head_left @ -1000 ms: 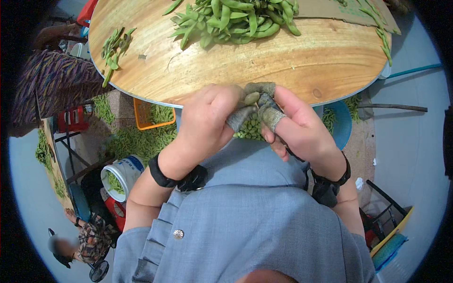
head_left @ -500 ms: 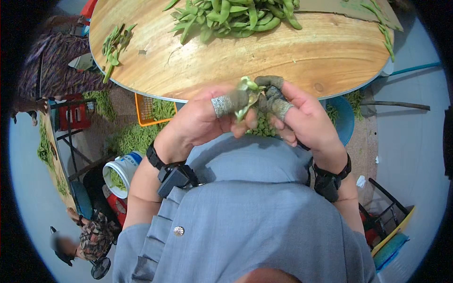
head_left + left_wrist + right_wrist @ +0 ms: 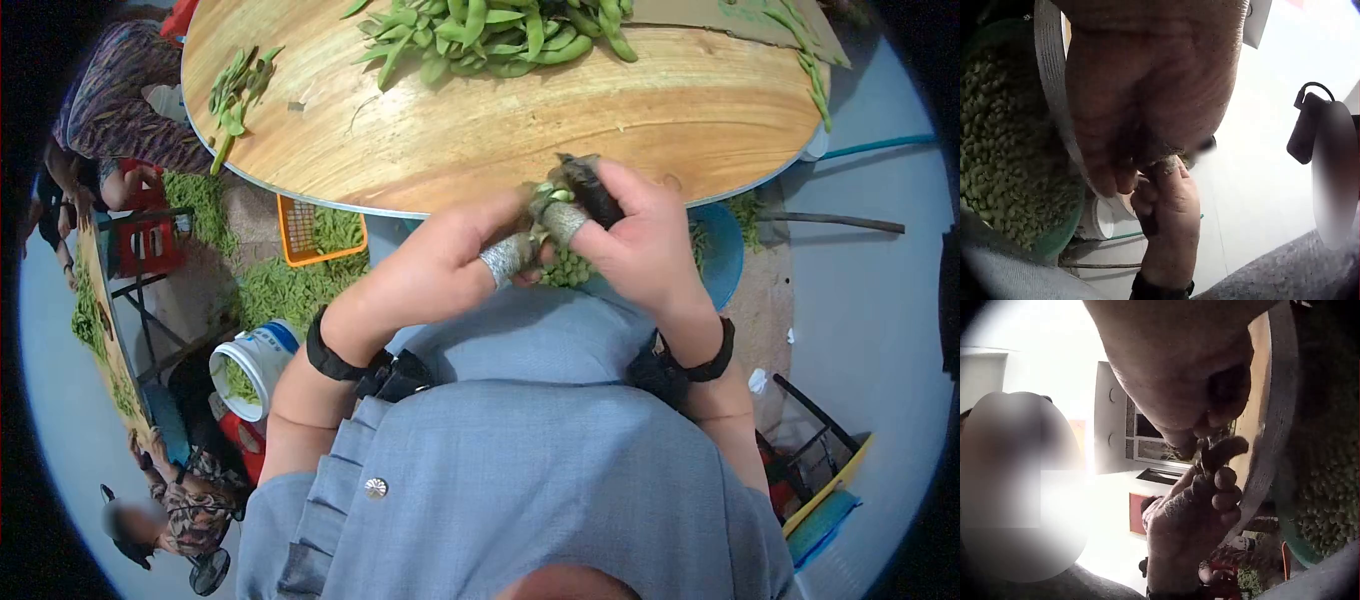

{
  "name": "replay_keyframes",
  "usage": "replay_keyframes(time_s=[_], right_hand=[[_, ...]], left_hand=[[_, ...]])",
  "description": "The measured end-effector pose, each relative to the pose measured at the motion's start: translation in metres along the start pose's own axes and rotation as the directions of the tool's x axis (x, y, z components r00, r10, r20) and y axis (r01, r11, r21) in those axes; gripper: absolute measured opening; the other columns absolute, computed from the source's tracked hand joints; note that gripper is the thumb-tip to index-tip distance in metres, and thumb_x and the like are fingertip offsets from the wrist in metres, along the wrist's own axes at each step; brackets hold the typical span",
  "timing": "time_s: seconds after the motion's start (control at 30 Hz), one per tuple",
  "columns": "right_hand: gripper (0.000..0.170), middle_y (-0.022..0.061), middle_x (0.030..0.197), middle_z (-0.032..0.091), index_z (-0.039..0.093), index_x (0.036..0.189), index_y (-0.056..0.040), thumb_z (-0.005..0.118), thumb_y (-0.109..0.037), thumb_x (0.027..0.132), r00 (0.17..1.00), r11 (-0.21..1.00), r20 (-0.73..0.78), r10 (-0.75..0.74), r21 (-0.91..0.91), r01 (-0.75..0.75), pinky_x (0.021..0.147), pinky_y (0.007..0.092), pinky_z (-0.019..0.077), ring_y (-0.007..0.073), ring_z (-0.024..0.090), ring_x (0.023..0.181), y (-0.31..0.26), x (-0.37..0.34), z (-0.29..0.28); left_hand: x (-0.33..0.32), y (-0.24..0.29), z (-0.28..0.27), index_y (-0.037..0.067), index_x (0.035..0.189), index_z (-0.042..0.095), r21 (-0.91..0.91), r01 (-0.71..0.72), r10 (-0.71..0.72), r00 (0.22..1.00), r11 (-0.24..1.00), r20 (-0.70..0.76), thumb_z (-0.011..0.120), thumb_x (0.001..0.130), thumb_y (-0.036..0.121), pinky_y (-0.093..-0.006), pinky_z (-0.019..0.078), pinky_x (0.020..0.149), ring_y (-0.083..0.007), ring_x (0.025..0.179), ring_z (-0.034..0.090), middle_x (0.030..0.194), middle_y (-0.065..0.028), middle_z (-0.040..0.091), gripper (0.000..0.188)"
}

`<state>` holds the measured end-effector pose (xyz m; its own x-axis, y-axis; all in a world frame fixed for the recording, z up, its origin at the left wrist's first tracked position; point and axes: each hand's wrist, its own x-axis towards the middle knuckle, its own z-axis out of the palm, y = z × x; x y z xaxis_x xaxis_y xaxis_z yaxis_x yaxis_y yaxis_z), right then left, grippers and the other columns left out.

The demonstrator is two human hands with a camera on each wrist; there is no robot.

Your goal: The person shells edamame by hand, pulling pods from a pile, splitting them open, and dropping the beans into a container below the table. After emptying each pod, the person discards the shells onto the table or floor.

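Both hands meet over the lap, just off the near edge of the wooden table (image 3: 420,150). The left hand (image 3: 445,250), with grey wrapping on its thumb, and the right hand (image 3: 640,230), with wrapped thumb and forefinger, pinch a green bean pod (image 3: 560,190) between them. In the right wrist view the left hand (image 3: 1191,525) has its fingers curled at the pinch. Fingers of the right hand (image 3: 1172,212) touch the left ones in the left wrist view. Below the hands lie shelled green beans (image 3: 568,268), partly hidden. A pile of pods (image 3: 480,40) rests on the table.
Stems and pods (image 3: 235,95) lie at the table's left side, cardboard (image 3: 720,20) at the far right. An orange basket (image 3: 298,240), a white bucket (image 3: 262,350) and a blue basin (image 3: 728,255) stand below the table. Other people are at the left.
The hands have drawn closer together after parting slightly around an opened pod. The left hand has turned back over. At the left, the person in purple has shifted.
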<state>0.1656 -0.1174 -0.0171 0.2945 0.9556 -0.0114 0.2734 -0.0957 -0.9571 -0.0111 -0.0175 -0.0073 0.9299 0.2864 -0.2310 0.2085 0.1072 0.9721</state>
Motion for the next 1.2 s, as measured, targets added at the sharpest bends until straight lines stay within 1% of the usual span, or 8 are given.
replay_keyframes(time_s=[0.23,0.37,0.63,0.7,0.77,0.9,1.07,1.2], right_hand=[[0.021,0.0171,0.072,0.059,0.061,0.086,-0.0004,0.065,-0.015,0.071,0.998,0.938,0.004,-0.056,-0.343,0.054,0.060,0.0385,0.0478,0.0345,0.058,0.065,-0.001,-0.003,-0.018],[0.022,0.0172,0.079,0.061,0.064,0.091,-0.0032,0.064,-0.016,0.073,0.952,0.910,0.297,-0.067,-0.372,0.180,0.068,0.0399,0.0484,0.0324,0.060,0.076,-0.003,-0.004,-0.028],[0.025,0.0188,0.080,0.062,0.060,0.091,-0.0022,0.066,-0.021,0.077,0.911,0.714,-0.271,-0.310,-0.700,0.035,0.068,0.0434,0.0485,0.0368,0.059,0.076,0.018,0.089,-0.053],[0.028,0.0192,0.079,0.062,0.058,0.092,-0.0020,0.067,-0.023,0.077,0.879,0.676,-0.233,-0.415,-0.726,0.126,0.065,0.0450,0.0470,0.0391,0.059,0.074,0.028,0.105,-0.056],[0.027,0.0192,0.079,0.062,0.058,0.090,-0.0011,0.067,-0.022,0.076,0.913,0.706,-0.249,-0.323,-0.705,0.057,0.063,0.0454,0.0464,0.0396,0.059,0.073,0.012,0.097,-0.052],[0.025,0.0163,0.071,0.060,0.061,0.089,-0.0006,0.067,-0.018,0.071,0.971,0.886,-0.207,-0.117,-0.464,0.007,0.061,0.0383,0.0474,0.0333,0.059,0.065,-0.001,0.062,-0.047],[0.028,0.0023,0.085,0.064,0.064,0.100,-0.0004,0.066,-0.006,0.072,0.991,0.964,0.133,0.023,-0.266,0.013,0.069,0.0250,0.0465,0.0091,0.056,0.076,-0.021,0.030,-0.055],[0.029,0.0026,0.093,0.064,0.063,0.106,-0.0001,0.066,-0.006,0.078,0.987,0.994,0.143,-0.070,-0.073,0.081,0.072,0.0240,0.0471,0.0080,0.057,0.081,-0.023,0.018,-0.049]], left_hand=[[-0.031,0.004,-0.017,-0.001,0.125,0.049,0.259,0.067,-0.016,0.981,0.963,-0.195,0.051,0.091,0.007,-0.0258,0.0475,0.070,-0.0112,0.076,0.055,0.091,-0.0033,0.058,0.035],[-0.066,0.008,-0.035,0.000,0.129,0.046,-0.058,0.097,-0.113,0.896,0.994,-0.428,0.055,0.089,0.008,-0.0253,0.0485,0.068,-0.0114,0.080,0.058,0.094,-0.0060,0.062,0.042],[-0.135,-0.026,-0.085,-0.004,0.131,0.044,0.154,0.214,0.006,0.565,0.965,-0.825,0.062,0.086,0.010,-0.0291,0.0478,0.080,-0.0182,0.092,0.060,0.112,-0.0128,0.061,0.050],[-0.136,-0.028,-0.087,-0.005,0.128,0.046,0.602,0.697,0.361,0.486,0.389,-0.796,0.063,0.085,0.012,-0.0343,0.0460,0.086,-0.0263,0.097,0.060,0.112,-0.0172,0.061,0.050],[-0.110,-0.007,-0.072,-0.004,0.121,0.052,0.640,0.691,0.445,0.482,0.336,-0.755,0.063,0.084,0.012,-0.0374,0.0450,0.089,-0.0327,0.103,0.058,0.111,-0.0197,0.060,0.042],[-0.051,0.015,-0.044,0.001,0.115,0.061,0.737,0.183,0.459,0.679,0.650,-0.573,0.057,0.085,0.005,-0.0336,0.0462,0.089,-0.0282,0.103,0.060,0.114,-0.0157,0.060,0.030],[0.028,0.032,-0.023,0.001,0.109,0.062,0.906,-0.173,0.702,0.692,0.386,-0.168,0.055,0.087,0.009,-0.0337,0.0470,0.086,-0.0276,0.100,0.060,0.114,-0.0158,0.060,0.024],[0.040,0.029,-0.026,0.000,0.105,0.062,0.515,-0.187,0.271,0.958,0.837,-0.093,0.056,0.091,0.017,-0.0292,0.0465,0.077,-0.0171,0.085,0.059,0.099,-0.0075,0.063,0.024]])
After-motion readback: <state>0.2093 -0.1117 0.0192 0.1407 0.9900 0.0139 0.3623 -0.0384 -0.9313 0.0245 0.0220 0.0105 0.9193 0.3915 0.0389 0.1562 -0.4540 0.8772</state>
